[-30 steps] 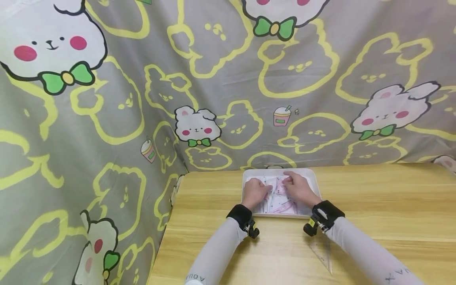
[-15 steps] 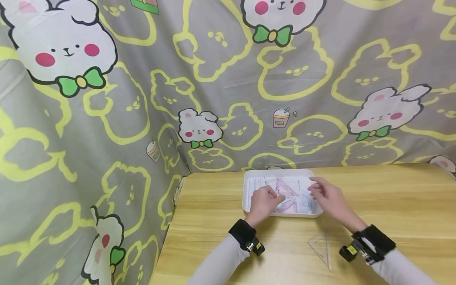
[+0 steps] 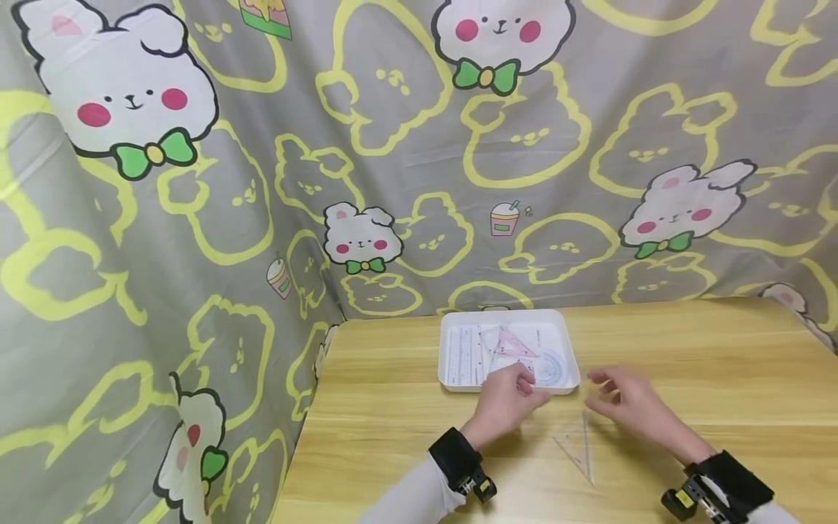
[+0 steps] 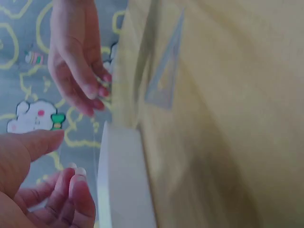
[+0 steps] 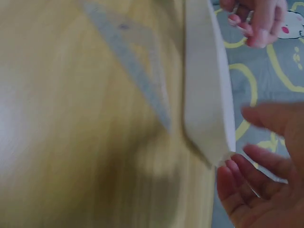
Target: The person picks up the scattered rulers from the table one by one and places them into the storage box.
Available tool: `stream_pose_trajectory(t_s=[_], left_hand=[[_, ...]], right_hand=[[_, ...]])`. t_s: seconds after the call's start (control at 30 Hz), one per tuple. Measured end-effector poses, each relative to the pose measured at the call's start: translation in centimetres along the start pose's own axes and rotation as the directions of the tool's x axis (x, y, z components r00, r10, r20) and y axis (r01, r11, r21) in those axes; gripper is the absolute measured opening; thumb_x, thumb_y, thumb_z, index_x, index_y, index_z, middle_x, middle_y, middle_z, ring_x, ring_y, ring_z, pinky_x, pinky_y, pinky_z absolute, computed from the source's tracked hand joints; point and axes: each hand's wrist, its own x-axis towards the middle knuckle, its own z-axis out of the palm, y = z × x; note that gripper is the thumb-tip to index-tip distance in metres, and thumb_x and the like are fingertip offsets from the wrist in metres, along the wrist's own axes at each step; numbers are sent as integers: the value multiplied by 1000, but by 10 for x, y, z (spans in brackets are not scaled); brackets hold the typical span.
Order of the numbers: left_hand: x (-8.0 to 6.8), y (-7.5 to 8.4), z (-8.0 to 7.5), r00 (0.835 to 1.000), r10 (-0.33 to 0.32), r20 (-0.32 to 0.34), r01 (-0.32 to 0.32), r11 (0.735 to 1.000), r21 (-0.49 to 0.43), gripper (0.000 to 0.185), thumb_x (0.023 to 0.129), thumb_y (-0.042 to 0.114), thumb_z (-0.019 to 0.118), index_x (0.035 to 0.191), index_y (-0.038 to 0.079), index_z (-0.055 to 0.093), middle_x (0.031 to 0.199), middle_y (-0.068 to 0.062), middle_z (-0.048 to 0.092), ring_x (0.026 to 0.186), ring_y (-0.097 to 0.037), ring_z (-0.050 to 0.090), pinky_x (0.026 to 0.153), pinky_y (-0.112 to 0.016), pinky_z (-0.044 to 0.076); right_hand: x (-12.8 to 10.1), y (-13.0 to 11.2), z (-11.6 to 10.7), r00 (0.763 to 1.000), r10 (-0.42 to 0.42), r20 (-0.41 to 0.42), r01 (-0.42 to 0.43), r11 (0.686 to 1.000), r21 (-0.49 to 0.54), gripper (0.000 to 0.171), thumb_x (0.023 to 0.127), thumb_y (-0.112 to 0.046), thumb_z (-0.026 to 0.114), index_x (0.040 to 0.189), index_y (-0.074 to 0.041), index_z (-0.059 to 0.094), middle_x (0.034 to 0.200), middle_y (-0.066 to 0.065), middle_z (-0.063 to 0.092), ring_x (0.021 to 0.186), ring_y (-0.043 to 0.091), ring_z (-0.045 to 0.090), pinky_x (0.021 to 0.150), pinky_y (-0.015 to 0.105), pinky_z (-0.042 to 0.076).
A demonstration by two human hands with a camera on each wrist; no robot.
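Note:
A clear set square (image 3: 579, 447) lies on the table in front of the tray. My left hand (image 3: 507, 402) hovers at the tray's front edge, fingers loosely bent and thumb apart; nothing is held in the left wrist view. To the right of the tray is my right hand (image 3: 631, 400), its thumb and fingers spread apart with nothing between them. The white tray (image 3: 568, 336) holds clear rulers (image 3: 465, 356) on its left side, a pink set square (image 3: 516, 342) in the middle and a round clear protractor (image 3: 550, 368) at the right. Part of its contents is hidden behind my left hand.
The wooden table (image 3: 687, 349) meets a grey patterned curtain (image 3: 432, 240) behind the tray and another stretch of it on the left. Both wrists wear black bands with small cameras.
Both hands have come out of the tray toward me, the right one first and off to the right. The rulers and protractor have come into sight. The set square on the table stays put.

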Motion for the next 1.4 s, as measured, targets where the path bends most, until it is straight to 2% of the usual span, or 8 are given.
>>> stream_pose_trajectory(t_s=[0.13,0.27,0.43,0.57,0.67,0.87,1.1,1.4], left_hand=[[-10,6,13,986,121,113,-139,977,164,32,88,37,85,109,17,74,100,10,70,85,3,59,75,-9,44],[-22,11,31,974,116,194,-181,916,357,53,81,57,85,119,21,73,112,11,68,100,0,57,83,-13,44],[-32,19,53,972,0,236,-125,850,512,82,67,80,81,120,20,67,107,7,55,97,-7,46,77,-17,40],[-35,28,64,962,-104,253,-57,828,558,95,61,85,81,124,18,60,103,4,43,91,-10,39,67,-21,36],[-34,33,70,960,-145,238,-22,812,583,95,60,84,82,123,18,56,103,5,40,93,-11,37,65,-24,34],[-34,36,79,965,-174,195,12,776,630,86,60,78,87,116,22,55,103,6,37,93,-11,35,65,-27,31],[-36,37,81,963,-187,195,27,785,618,82,63,73,89,116,25,50,99,7,39,90,-10,36,69,-30,32],[-38,32,80,963,-145,229,1,846,534,76,68,64,91,118,30,45,91,12,58,84,-10,50,71,-34,33]], right_hand=[[-11,8,3,995,-64,77,70,995,-71,59,75,-26,94,120,0,69,107,10,64,89,20,58,70,29,52],[-18,14,7,984,-110,138,126,985,-115,69,68,-44,95,122,-7,72,112,2,61,99,17,54,80,33,49],[-21,19,13,968,-170,186,197,971,-137,76,64,-56,93,123,-14,72,114,-3,56,105,16,49,84,35,47],[-21,23,18,947,-262,184,293,941,-168,73,61,-58,91,120,-20,72,112,-6,53,102,12,45,80,33,45],[-21,25,20,938,-305,165,333,925,-182,67,60,-57,92,114,-24,71,110,-7,53,100,10,45,79,32,43],[-22,23,23,939,-305,160,329,931,-157,58,61,-53,93,106,-27,68,107,-11,54,99,7,45,79,31,42],[-24,20,22,949,-275,157,294,948,-122,56,62,-52,93,104,-25,67,102,-12,54,94,9,46,77,28,38],[-23,16,22,950,-260,176,282,952,-119,57,59,-50,93,98,-25,60,98,-12,50,93,6,40,74,28,35]])
